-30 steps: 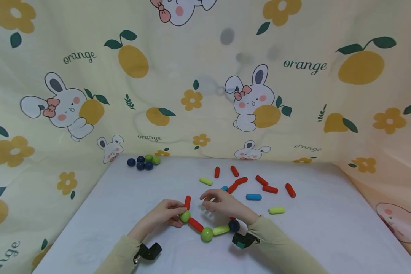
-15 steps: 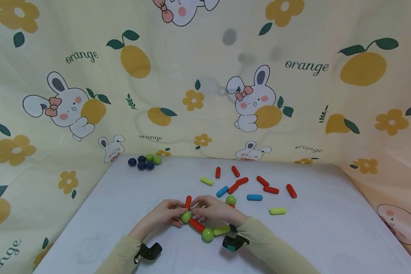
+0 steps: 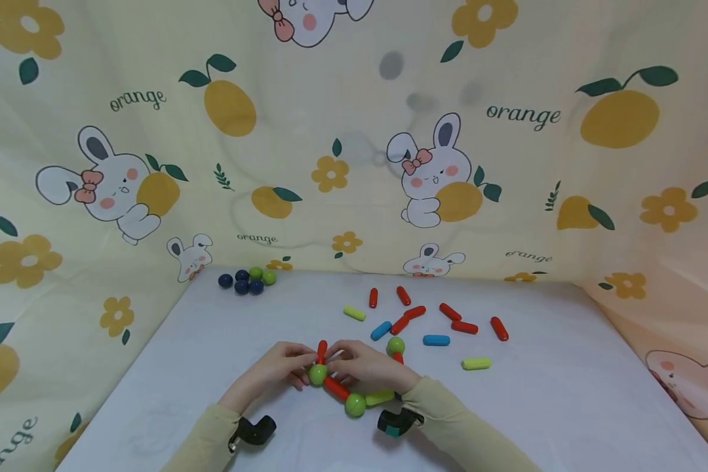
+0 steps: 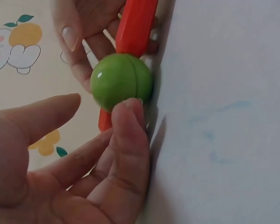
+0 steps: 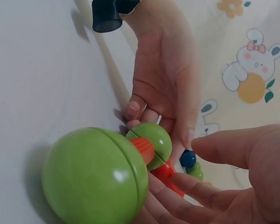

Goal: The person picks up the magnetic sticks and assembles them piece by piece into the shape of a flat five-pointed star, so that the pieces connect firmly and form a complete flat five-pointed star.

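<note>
A bent chain of rods and balls lies between the hands. Its left end has an upright red rod (image 3: 322, 347) on a green ball (image 3: 318, 374), then another red rod (image 3: 336, 389), a second green ball (image 3: 355, 405) and a yellow-green rod (image 3: 380, 397). My left hand (image 3: 280, 367) holds the first green ball, its curled fingertips against it in the left wrist view. My right hand (image 3: 366, 364) reaches in from the other side, its fingers loosely extended at the upright rod in the right wrist view, thumb apart. The right cuff hides part of the chain.
Another green ball (image 3: 396, 345) with a red rod stands past my right wrist. Loose red rods (image 3: 464, 326), blue rods (image 3: 436, 340) and yellow-green rods (image 3: 476, 363) are scattered behind and right. Dark blue balls (image 3: 242, 287) and green balls cluster at the back left.
My right hand has moved left and down to the upright red rod beside my left hand, uncovering a blue rod and a green ball. The left hand stays at its ball.
</note>
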### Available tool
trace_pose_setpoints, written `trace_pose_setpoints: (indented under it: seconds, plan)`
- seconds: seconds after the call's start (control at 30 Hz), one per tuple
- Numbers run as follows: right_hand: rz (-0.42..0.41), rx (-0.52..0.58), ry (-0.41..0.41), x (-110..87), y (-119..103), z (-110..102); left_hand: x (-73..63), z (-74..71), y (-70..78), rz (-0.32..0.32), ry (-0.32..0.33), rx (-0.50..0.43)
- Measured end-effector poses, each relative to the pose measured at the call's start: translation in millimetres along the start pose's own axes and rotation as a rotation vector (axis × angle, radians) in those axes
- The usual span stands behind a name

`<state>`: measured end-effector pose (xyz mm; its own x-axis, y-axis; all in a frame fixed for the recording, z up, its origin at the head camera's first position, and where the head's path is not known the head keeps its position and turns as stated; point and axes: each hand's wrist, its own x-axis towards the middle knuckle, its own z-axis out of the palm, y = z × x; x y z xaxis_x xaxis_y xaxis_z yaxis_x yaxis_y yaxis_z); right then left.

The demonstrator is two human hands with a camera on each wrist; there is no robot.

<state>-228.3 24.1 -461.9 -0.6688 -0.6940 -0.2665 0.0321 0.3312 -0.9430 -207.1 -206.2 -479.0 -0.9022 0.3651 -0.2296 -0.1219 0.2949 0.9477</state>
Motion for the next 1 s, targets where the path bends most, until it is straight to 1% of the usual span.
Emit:
trace_pose_setpoints:
  seconds: [0.13,0.27,0.37,0.5,0.6,0.7,0.8,0.9,1.0]
  plan:
    - [0.028,0.047,0.002,0.3,1,0,3.4,-9.3,-3.5,0.016,-0.008,0.005]
    - [0.052,0.067,0.013,-0.9,-1,0,5.3,-22.8,-3.9,0.025,0.028,0.000]
    - [0.064,0.075,0.014,-0.3,-1,0,5.9,-36.9,-0.5,0.014,0.088,-0.020]
    - [0.073,0.098,0.001,1.6,0,0,5.7,-58.9,5.2,-0.005,0.186,-0.040]
    - [0.075,0.117,0.003,2.7,1,0,3.9,-76.3,8.0,0.002,0.257,-0.040]
    - [0.068,0.118,0.020,3.5,2,1,1.4,-93.7,8.7,0.027,0.320,-0.030]
    - [0.058,0.097,0.042,3.6,2,4,0.6,-110.3,7.9,0.066,0.387,-0.048]
    - [0.057,0.078,0.055,3.3,2,5,3.3,-127.2,5.7,0.128,0.462,-0.086]
    - [0.055,0.074,0.059,3.1,2,6,8.6,-143.6,2.4,0.202,0.536,-0.146]
